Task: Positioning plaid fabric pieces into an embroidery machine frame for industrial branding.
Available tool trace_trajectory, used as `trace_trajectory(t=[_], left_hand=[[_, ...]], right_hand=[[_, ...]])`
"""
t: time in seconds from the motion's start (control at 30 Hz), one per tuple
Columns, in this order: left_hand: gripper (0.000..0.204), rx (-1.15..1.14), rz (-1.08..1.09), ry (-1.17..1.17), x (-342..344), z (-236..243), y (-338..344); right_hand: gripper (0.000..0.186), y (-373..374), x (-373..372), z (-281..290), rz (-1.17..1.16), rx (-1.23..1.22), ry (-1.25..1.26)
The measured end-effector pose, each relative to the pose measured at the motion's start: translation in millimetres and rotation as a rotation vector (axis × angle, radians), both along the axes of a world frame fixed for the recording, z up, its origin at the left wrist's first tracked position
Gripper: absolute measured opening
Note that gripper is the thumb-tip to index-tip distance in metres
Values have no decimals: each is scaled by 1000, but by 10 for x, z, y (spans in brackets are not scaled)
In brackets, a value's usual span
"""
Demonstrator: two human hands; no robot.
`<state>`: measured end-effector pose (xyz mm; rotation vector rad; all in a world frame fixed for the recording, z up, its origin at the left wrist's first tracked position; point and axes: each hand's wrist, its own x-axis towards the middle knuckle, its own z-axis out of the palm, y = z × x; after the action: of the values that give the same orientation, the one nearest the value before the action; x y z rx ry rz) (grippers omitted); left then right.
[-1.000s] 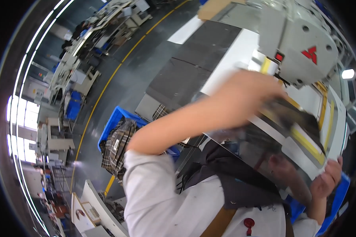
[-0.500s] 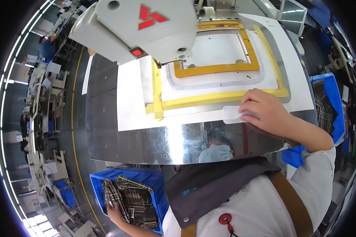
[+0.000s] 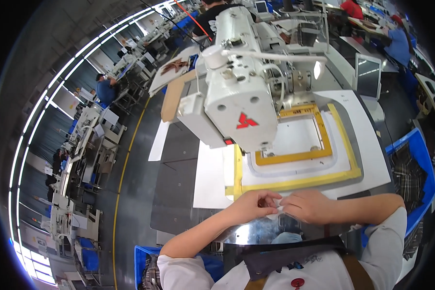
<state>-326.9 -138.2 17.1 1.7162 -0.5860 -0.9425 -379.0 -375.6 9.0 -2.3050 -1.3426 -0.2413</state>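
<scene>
My left hand (image 3: 253, 205) and my right hand (image 3: 308, 205) meet at the near edge of the sewing table, fingertips pinching a small white piece of material (image 3: 277, 204) between them. They rest just in front of a yellow frame template (image 3: 344, 159) lying on a white plate (image 3: 208, 179). A large white sewing machine head (image 3: 237, 96) hangs over the template's left part. A shiny metal table edge (image 3: 246, 234) lies under my wrists.
A blue bin with plaid fabric pieces (image 3: 411, 174) stands at my right, another blue bin (image 3: 145, 263) at my lower left. A small screen (image 3: 368, 75) stands behind the table. Other people work at rows of machines (image 3: 96, 140) to the left and back.
My left hand has come up from the blue bin at the lower left and joined my right hand on the white piece. The view has swung upright toward the machine.
</scene>
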Motion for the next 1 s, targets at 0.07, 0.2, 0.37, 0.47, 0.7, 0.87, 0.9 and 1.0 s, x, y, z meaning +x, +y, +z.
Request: trace_trajectory(t=[0.07,0.2,0.37,0.47,0.7,0.87,0.9,1.0], left_hand=[[34,86,-20,-29,72,23,10],[32,59,-28,-503,30,71,-54],[30,78,-129,-200,114,113,-7],[22,115,-127,-252,121,96,15],[23,388,-167,-835,155,182,-94],[22,243,-87,-984,330,232,-24],[22,219,-65,-995,369,238,-8],[18,425,60,-1010,506,205,5]], right_hand=[[18,-23,12,-7,-15,47,84],[20,29,86,-92,-37,142,298],[23,56,133,138,-62,171,452],[30,54,136,191,-197,124,796],[34,7,254,196,-242,-85,494],[28,3,519,229,-243,-54,546],[27,-5,562,218,-234,-34,541],[29,-22,832,266,-403,-56,576]])
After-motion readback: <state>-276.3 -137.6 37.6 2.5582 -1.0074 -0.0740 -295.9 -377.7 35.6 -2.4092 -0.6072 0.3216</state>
